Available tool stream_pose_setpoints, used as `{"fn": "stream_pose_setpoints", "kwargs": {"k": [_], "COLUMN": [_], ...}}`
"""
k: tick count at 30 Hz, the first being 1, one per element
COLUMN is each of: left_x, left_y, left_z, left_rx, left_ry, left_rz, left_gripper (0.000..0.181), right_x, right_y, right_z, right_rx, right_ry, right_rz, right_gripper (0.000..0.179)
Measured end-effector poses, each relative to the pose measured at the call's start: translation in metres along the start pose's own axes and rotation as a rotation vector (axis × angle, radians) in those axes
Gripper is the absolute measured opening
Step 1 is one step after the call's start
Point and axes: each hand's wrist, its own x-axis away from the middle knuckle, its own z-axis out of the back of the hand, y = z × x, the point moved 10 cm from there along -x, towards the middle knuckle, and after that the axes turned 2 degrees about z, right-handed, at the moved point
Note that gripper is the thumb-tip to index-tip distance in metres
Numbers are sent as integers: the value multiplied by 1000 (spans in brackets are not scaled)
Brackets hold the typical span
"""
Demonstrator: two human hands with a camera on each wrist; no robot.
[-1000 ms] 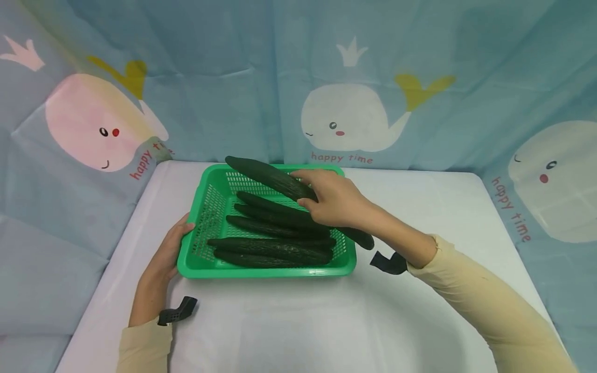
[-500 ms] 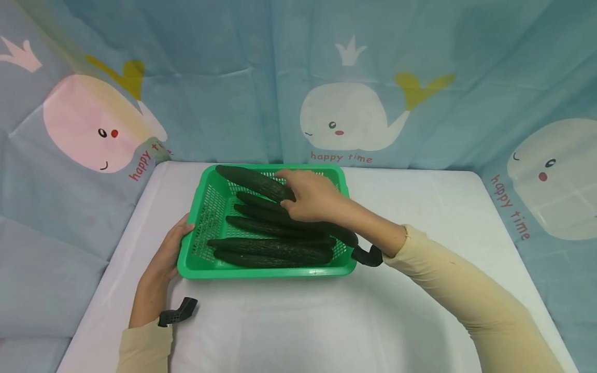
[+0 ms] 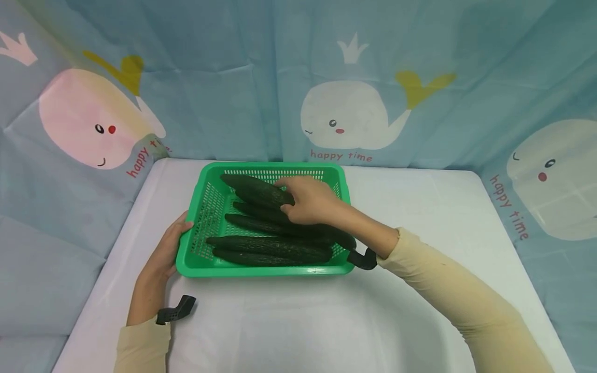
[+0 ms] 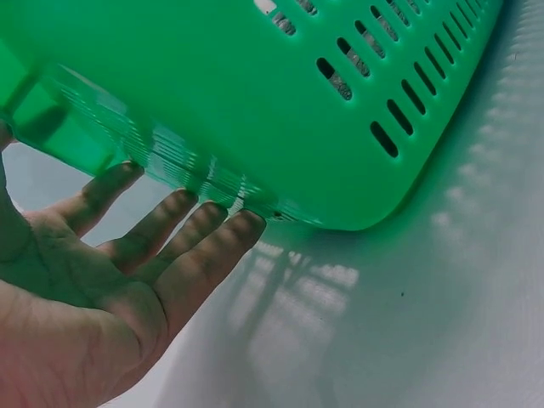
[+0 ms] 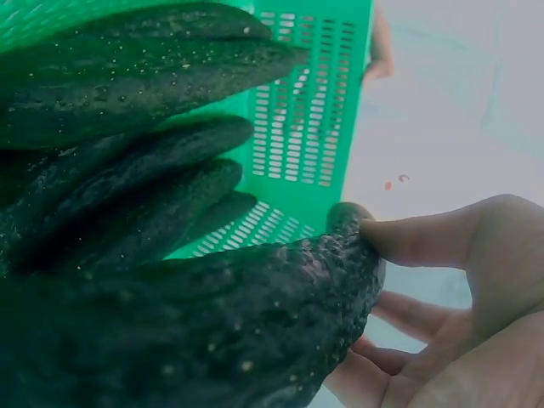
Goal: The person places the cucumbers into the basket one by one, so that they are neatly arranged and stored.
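Note:
My right hand [image 3: 311,201] grips a long dark green cucumber [image 3: 254,187] with thumb and fingers across its middle. This cucumber slants over the back of a green plastic basket [image 3: 266,271], lying close over the others; part of it is hidden under the hand. Several more cucumbers [image 3: 270,244] lie lengthwise inside. In the right wrist view, the thumb and fingers wrap the bumpy cucumber [image 5: 255,314]. My left hand [image 3: 169,247] holds the basket's left side, thumb at the rim. Its fingertips touch the outer wall in the left wrist view, where the slotted basket [image 4: 212,102] shows large.
The basket stands on a white-covered table [image 3: 298,321] near its back edge. A blue curtain [image 3: 224,93] printed with whales hangs behind and at both sides. A black wrist mount [image 3: 176,310] sits on the left wrist, another mount [image 3: 363,259] on the right.
My right hand has carried the cucumber left and down, from above the basket's rim to close over the other cucumbers. The left hand has stayed on the basket's side.

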Motion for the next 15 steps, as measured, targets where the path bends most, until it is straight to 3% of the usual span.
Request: {"fn": "stream_pose_setpoints", "kwargs": {"k": [3,7,11,15], "left_x": [0,0,0,0], "left_y": [1,2,2,2], "left_z": [0,-1,-1,-1], "left_rx": [2,0,-2,-4], "left_ry": [1,-5,-6,-11], "left_rz": [3,1,-4,-10], "left_gripper": [68,69,69,69], "right_x": [-4,-5,2,12], "right_y": [1,-1,-2,1], "right_z": [-2,6,20,27], "right_rx": [-11,0,-11,-44], "right_ry": [-1,75,173,187], "right_rz": [-3,12,32,40], "right_gripper": [54,50,47,46]}}
